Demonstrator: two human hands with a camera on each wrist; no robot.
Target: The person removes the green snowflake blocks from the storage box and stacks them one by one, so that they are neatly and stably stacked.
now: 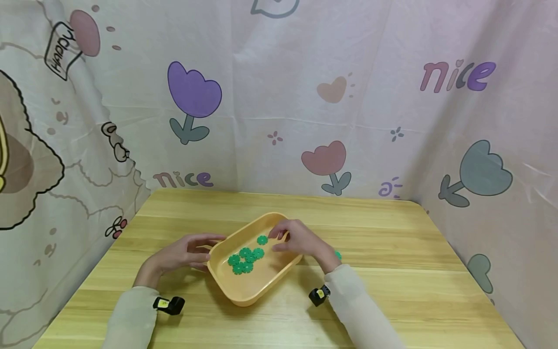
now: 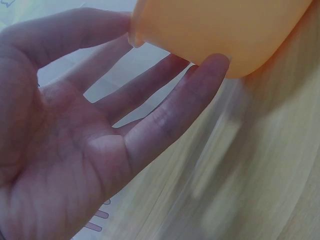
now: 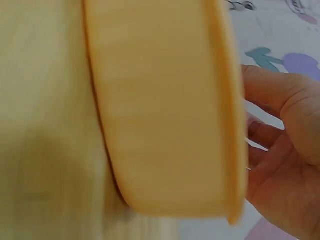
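A shallow yellow-orange plastic tray (image 1: 244, 295) stands at a slant on the table. Several small green flower-shaped pieces (image 1: 246, 252) lie in it, mostly clustered toward its left side. My left hand (image 1: 187, 252) is at the tray's left end, its long, nearly straight fingers touching the outer wall (image 2: 225, 30) and rim. Over the right part of the tray reaches my right hand (image 1: 298, 237), thumb and fingers apart, beside a single green piece (image 1: 262, 240). In the right wrist view the tray's side hides those fingertips; nothing shows held.
A wooden table (image 1: 392, 300) carries the tray. Another green piece (image 1: 338, 254) lies on the table, partly hidden behind the right wrist. A printed cloth (image 1: 270, 97) hangs behind and at both sides. Each wrist wears a small black camera (image 1: 169, 305).
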